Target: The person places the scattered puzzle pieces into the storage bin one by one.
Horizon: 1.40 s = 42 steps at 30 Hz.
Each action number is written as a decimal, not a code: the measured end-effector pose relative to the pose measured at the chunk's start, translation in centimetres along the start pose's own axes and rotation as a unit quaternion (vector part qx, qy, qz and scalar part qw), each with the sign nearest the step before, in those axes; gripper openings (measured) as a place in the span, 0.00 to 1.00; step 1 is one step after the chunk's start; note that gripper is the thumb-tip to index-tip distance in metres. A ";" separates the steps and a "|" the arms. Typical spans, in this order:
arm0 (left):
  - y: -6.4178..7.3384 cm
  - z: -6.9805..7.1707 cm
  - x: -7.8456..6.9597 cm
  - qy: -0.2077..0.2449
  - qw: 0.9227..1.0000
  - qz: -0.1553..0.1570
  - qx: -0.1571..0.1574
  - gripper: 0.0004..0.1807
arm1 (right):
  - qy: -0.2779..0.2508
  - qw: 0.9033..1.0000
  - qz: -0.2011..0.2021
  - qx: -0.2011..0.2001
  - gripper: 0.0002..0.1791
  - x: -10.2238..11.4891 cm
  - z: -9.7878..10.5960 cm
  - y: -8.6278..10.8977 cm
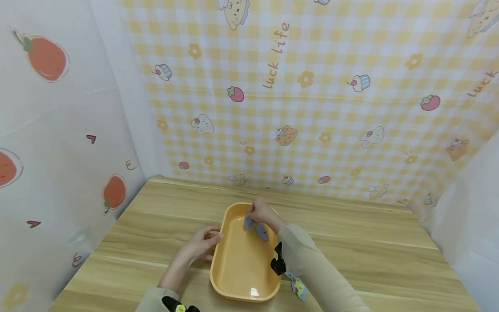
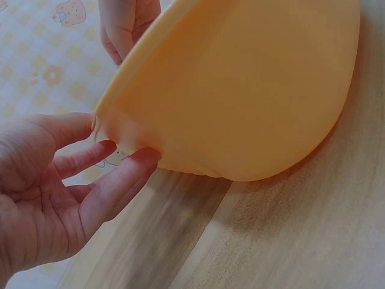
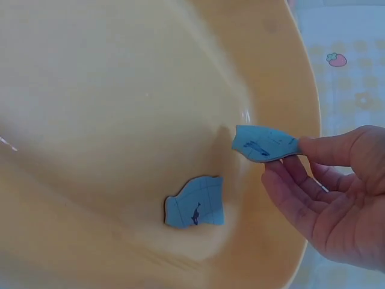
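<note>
A yellow-orange plastic basin (image 1: 243, 264) with rounded corners stands on the table. My left hand (image 1: 200, 245) is at its left side, thumb at the rim and fingertips against the outer wall; the left wrist view shows this hand (image 2: 66, 180) close up. Over the far end of the basin, my right hand (image 1: 265, 213) pinches a blue puzzle piece (image 3: 264, 143) with a dark printed figure between thumb and fingers. A second blue puzzle piece (image 3: 195, 203), marked with thin lines and a small dark animal, lies flat on the basin floor beside it.
Patterned pieces (image 1: 298, 289) in blue and yellow lie on the wooden table (image 1: 374, 260) right of the basin, partly beneath the right forearm. A checked cloth (image 1: 304, 104) hangs behind the table, with white printed sheets (image 1: 78, 130) at the sides.
</note>
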<state>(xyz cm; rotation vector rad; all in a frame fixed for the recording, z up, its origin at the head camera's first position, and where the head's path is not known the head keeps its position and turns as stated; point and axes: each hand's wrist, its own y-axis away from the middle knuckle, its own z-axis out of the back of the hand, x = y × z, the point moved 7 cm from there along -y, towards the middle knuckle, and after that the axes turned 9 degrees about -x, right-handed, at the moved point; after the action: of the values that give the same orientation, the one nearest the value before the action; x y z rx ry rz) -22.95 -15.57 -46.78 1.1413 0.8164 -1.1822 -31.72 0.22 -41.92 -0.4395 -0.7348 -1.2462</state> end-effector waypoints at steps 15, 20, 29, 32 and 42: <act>-0.2 -0.1 0.1 0.009 1.000 -0.002 0.001 0.29 | -0.022 0.999 -0.032 -0.002 0.12 -7.2 -4.9 -6.2; -0.1 -0.2 0.1 0.006 1.000 0.002 0.001 0.27 | -0.035 0.997 -0.072 -0.010 0.02 -10.1 -7.0 -8.3; -0.2 0.0 0.2 0.002 1.000 0.002 -0.006 0.29 | -0.024 0.997 -0.076 -0.010 0.22 -2.6 -2.8 -1.8; -0.1 -0.1 0.2 0.005 1.000 0.001 -0.006 0.28 | -0.030 0.997 -0.071 -0.008 0.24 -1.7 -2.1 -0.6; -0.3 -0.1 0.3 0.009 1.000 0.002 -0.002 0.28 | -0.011 0.997 -0.070 0.001 0.23 -2.1 -1.7 -0.4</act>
<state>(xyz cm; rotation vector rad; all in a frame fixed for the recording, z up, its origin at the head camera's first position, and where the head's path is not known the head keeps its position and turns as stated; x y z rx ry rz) -23.14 -15.51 -47.18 1.1511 0.8304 -1.1672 -31.98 0.47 -44.65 -0.4064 -0.7968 -1.3739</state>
